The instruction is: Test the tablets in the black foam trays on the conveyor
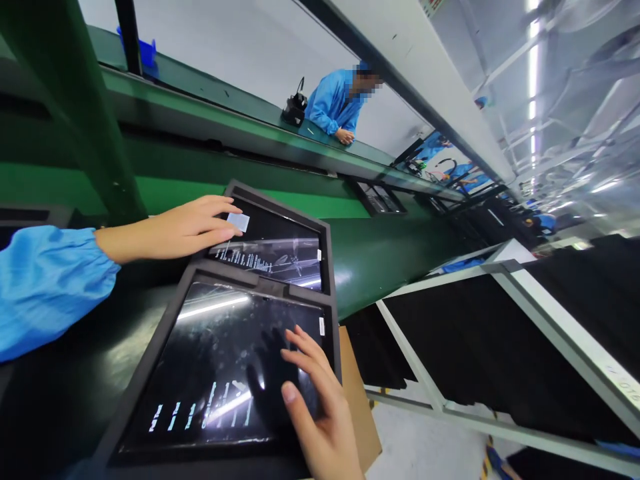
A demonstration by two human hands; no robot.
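Observation:
Two tablets lie side by side in a black foam tray (327, 333) on the green work surface. The near tablet (220, 360) shows lines of white text on a dark screen and reflects a ceiling light. My right hand (325, 407) is over its right part, fingers spread; whether they touch the glass I cannot tell. On the far tablet (270, 247), which also shows small text, my left hand (193, 227) reaches the left end. Its fingers are stretched out at a small pale label or lit patch (239, 222). Neither hand holds anything.
A cardboard piece (357, 407) sits beside the tray. To the right stands a white-framed rack (500, 267) with black panels. Another tray (377, 198) lies farther along the green line. Across it, a person in blue (330, 100) leans on the counter near a black device (295, 109).

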